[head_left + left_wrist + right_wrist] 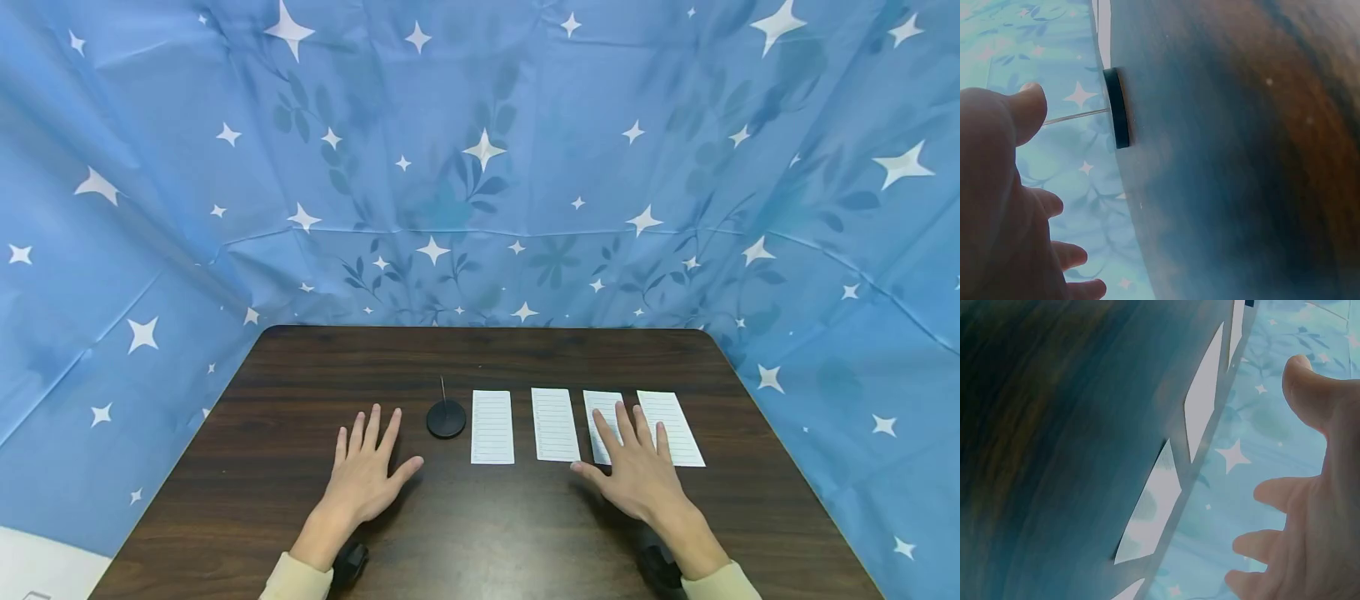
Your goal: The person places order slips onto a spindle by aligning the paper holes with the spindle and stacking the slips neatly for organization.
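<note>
My left hand (363, 479) hovers above the table with its fingers spread and holds nothing. To its right stands a round black base with a thin upright metal spike (446, 418), seen edge-on in the left wrist view beyond the thumb. My right hand (637, 475), fingers also spread, is held over the near ends of the ruled paper slips on the right and grips nothing. A lined slip (492, 427) lies beside the black base, followed by a second slip (555, 424). The third slip (597, 402) and fourth slip (671, 425) are partly covered by the right hand.
The dark wood-grain table (495, 533) has rounded far corners. Behind it and at both sides hangs a blue curtain (525, 183) with white stars and leaf prints. A black strap device (349, 563) sits on the left wrist, another (660, 568) on the right.
</note>
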`<action>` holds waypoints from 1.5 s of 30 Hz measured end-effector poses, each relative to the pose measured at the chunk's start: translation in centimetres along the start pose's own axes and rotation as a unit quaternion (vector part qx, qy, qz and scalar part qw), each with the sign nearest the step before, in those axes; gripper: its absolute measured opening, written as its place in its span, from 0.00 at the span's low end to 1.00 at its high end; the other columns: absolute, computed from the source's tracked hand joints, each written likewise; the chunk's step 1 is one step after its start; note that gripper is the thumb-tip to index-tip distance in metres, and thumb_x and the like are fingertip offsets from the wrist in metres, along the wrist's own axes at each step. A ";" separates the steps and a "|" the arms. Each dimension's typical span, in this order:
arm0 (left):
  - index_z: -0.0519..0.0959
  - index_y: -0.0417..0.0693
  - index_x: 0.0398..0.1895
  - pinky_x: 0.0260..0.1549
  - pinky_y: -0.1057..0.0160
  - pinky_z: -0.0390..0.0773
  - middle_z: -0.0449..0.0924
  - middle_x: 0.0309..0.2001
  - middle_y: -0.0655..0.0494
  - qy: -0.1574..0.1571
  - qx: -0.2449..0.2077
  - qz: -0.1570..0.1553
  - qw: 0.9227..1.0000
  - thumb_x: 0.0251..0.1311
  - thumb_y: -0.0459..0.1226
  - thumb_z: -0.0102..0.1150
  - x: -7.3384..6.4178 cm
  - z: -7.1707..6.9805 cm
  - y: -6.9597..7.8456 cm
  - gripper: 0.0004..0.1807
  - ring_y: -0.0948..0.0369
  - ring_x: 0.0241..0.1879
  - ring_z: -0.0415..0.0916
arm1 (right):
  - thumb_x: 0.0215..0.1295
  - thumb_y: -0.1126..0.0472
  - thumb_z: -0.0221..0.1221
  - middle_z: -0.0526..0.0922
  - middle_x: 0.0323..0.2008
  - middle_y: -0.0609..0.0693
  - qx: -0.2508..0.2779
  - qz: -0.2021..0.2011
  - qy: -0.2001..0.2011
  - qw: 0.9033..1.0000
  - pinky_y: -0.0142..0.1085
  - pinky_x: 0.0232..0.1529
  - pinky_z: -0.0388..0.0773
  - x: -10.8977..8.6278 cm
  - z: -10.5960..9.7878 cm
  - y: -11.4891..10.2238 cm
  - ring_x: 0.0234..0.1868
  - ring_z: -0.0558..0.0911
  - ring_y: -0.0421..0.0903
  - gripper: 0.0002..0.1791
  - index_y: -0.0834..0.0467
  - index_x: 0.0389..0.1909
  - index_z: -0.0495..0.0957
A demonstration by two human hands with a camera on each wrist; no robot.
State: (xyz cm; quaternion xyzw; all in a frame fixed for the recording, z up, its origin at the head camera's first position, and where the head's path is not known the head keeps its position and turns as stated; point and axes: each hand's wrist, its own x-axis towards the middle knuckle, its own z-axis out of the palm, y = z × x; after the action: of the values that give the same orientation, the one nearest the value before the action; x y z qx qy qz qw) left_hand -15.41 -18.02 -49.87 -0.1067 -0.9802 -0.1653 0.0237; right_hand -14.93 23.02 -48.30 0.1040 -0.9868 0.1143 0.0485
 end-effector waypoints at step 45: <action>0.62 0.44 0.77 0.66 0.35 0.61 0.62 0.74 0.40 -0.002 -0.204 -0.009 0.979 0.74 0.53 0.53 4.8 1.0 1.0 0.36 0.40 0.73 0.59 | 0.71 0.40 0.59 0.66 0.71 0.67 0.134 -0.061 -0.028 0.989 0.63 0.66 0.64 6.2 1.8 -5.9 0.72 0.64 0.66 0.41 0.60 0.76 0.62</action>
State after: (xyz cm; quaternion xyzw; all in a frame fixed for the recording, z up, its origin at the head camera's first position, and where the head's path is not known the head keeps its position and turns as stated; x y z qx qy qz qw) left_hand -19.94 -15.82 -50.14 -0.1003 -0.9267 -0.3621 -0.0020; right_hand -19.79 15.81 -48.09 0.1730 -0.9553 0.2393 0.0138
